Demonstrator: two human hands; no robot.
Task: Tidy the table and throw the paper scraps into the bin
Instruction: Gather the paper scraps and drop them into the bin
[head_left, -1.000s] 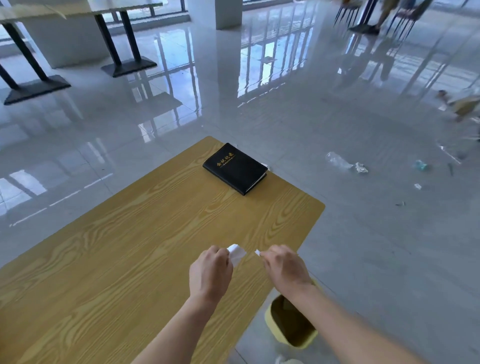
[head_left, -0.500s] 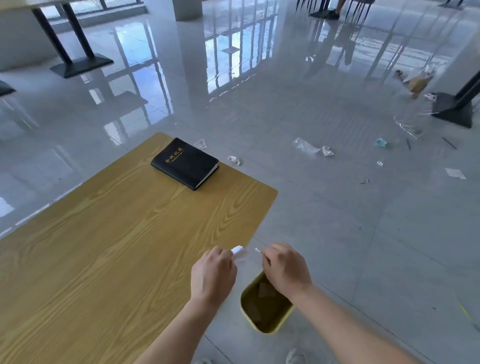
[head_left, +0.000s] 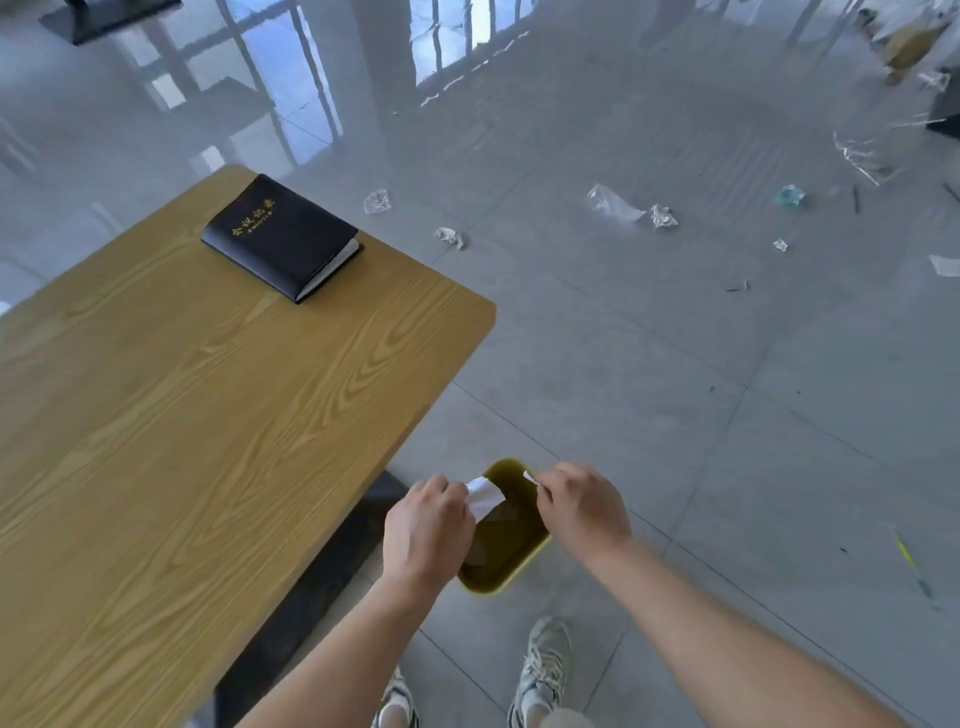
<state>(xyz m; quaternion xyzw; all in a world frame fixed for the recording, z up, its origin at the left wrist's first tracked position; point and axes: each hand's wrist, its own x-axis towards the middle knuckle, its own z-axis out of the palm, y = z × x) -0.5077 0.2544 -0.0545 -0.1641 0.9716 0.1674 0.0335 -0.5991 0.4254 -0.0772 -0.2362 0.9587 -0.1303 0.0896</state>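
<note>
a white paper scrap (head_left: 484, 498) was pinched in the fingers of the left hand (head_left: 427, 530), low in the centre of the frame, held over the open yellow bin (head_left: 524, 564) on the grey floor. the right hand (head_left: 584, 506), just beside it, pinched a smaller scrap (head_left: 530, 477) above the bin's far rim. the wooden table (head_left: 208, 415) filled the left of the frame, a black notebook (head_left: 280, 236) lying near its far corner. crumpled litter (head_left: 662, 215) lay scattered on the floor at upper right. pale sneakers (head_left: 545, 670) showed at the bottom.

bin (head_left: 506, 564) mouth open below, table (head_left: 208, 415) edge left, floor (head_left: 727, 415) clear right
</note>
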